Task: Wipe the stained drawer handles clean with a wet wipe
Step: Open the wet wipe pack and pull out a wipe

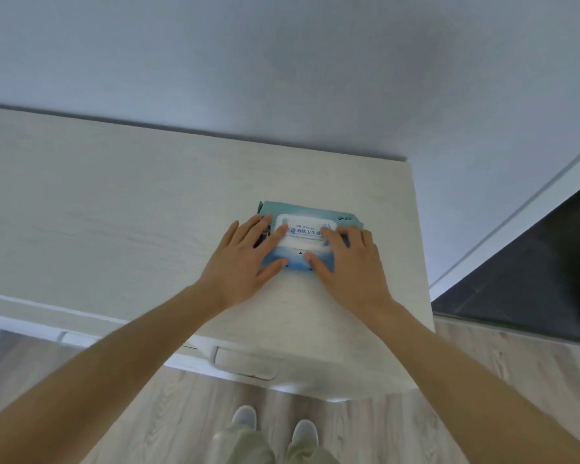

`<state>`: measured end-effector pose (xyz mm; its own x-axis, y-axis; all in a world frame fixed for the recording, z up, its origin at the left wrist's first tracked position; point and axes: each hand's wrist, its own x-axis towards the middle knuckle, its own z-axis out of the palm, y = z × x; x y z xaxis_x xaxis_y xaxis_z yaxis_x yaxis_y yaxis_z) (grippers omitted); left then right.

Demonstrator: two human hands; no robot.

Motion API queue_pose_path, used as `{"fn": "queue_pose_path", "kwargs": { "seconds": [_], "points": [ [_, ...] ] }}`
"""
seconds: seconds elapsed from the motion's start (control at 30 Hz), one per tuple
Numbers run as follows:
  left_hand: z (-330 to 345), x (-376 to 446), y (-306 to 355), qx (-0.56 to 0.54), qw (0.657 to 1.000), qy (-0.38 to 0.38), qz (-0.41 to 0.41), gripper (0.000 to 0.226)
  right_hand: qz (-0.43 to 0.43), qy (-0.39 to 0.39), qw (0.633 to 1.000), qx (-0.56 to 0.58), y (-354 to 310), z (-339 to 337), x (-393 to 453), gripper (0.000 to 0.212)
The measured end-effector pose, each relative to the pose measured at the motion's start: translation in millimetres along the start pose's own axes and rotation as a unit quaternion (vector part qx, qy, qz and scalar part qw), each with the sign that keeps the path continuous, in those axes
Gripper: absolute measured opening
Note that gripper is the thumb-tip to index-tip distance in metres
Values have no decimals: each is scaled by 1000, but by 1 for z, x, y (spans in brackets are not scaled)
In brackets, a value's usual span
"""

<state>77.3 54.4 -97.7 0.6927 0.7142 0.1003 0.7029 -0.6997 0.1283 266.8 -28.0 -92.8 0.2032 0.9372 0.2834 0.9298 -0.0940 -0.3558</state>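
A teal and blue pack of wet wipes [307,234] with a white lid lies flat on the pale wooden cabinet top [131,212], near its right end. My left hand [245,262] rests on the pack's left side with straight fingers. My right hand [347,259] rests on the pack's right side, its fingertips at the white lid and its thumb on the pack's near edge. Below the front edge, a white drawer handle [245,361] shows a brownish stain along its lower rim. A second handle [62,336] peeks out at the left.
A plain wall rises behind the cabinet. The cabinet's right edge [422,246] ends beside a white skirting board and a dark floor area [533,272]. Light wood flooring and my two shoes [275,426] lie below the drawers.
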Motion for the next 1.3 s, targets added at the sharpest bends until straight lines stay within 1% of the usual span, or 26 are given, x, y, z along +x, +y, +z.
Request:
{"fn": "queue_pose_path", "kwargs": {
  "seconds": [0.07, 0.1, 0.13, 0.17, 0.2, 0.27, 0.33, 0.43, 0.5, 0.6, 0.67, 0.73, 0.8, 0.83, 0.9, 0.97, 1.0, 1.03, 1.07, 1.1, 1.17, 1.2, 1.23, 1.27, 1.3],
  "points": [
    [-3, 3, -2, -20, 998, 58, 27, 62, -12, 24, 999, 19, 4, 0, 4, 47],
    [-3, 7, -4, -28, 995, 84, 37, 57, -18, 17, 999, 29, 5, 1, 7, 46],
    [-3, 12, -6, -42, 994, 91, 42, 53, -26, 2, 999, 36, 6, 2, 9, 46],
    [-3, 17, -7, -63, 993, 83, 48, 52, -39, -9, 998, 40, 6, 4, 10, 47],
    [-1, 21, -7, -89, 993, 63, 52, 57, -53, -14, 998, 42, 7, 5, 11, 47],
    [4, 26, -11, -123, 991, 16, 49, 68, -69, -6, 997, 42, 7, 6, 14, 47],
    [9, 26, -12, -129, 991, -3, 42, 71, -87, 14, 996, 27, 5, 4, 15, 44],
    [12, 26, -11, -164, 986, -1, 9, 82, -122, 46, 991, -10, 6, 3, 21, 37],
    [12, 25, -10, -195, 981, -7, -15, 86, -134, 52, 990, -8, 8, 3, 23, 35],
    [8, 28, -8, -210, 977, -3, -23, 81, -131, 53, 990, 1, 6, 3, 27, 32],
    [3, 34, -10, -228, 973, 15, -23, 84, -125, 56, 991, 5, 1, 4, 30, 28],
    [-3, 39, -13, -247, 969, 25, -22, 92, -93, 63, 993, 39, -5, 2, 35, 21],
    [-3, 40, -16, -243, 970, 19, -19, 100, -17, 69, 990, 122, -11, -3, 46, 14],
    [-3, 39, -16, -241, 970, 12, -21, 100, 20, 75, 984, 158, -12, -4, 53, 17],
    [-3, 38, -19, -236, 972, 16, -12, 94, 68, 96, 976, 185, -13, -1, 68, 21],
    [-3, 41, -26, -180, 980, 54, 62, 82, 114, 130, 966, 191, -12, 2, 78, 25],
    [-3, 45, -30, -143, 982, 59, 106, 78, 134, 147, 962, 185, -11, 3, 80, 28],
    [-3, 49, -33, -119, 982, 45, 141, 75, 139, 152, 964, 168, -9, 5, 80, 31],
    [-3, 53, -35, -118, 981, 18, 154, 73, 134, 135, 971, 142, -8, 7, 80, 36],
    [-3, 55, -35, -133, 980, -15, 148, 72, 124, 95, 981, 117, -6, 9, 78, 42],
    [2, 56, -32, -165, 978, -62, 114, 73, 126, -14, 990, 67, -1, 13, 73, 49],
    [5, 55, -30, -172, 978, -64, 97, 74, 130, -53, 990, 33, 2, 15, 68, 49],
    [8, 54, -29, -180, 978, -62, 83, 75, 126, -69, 990, 4, 5, 15, 63, 47],
    [10, 53, -27, -191, 977, -59, 70, 77, 111, -61, 992, -17, 7, 13, 57, 45],
    [11, 51, -25, -202, 976, -56, 57, 79, 80, -31, 996, -23, 7, 8, 50, 40]
  ]
}}
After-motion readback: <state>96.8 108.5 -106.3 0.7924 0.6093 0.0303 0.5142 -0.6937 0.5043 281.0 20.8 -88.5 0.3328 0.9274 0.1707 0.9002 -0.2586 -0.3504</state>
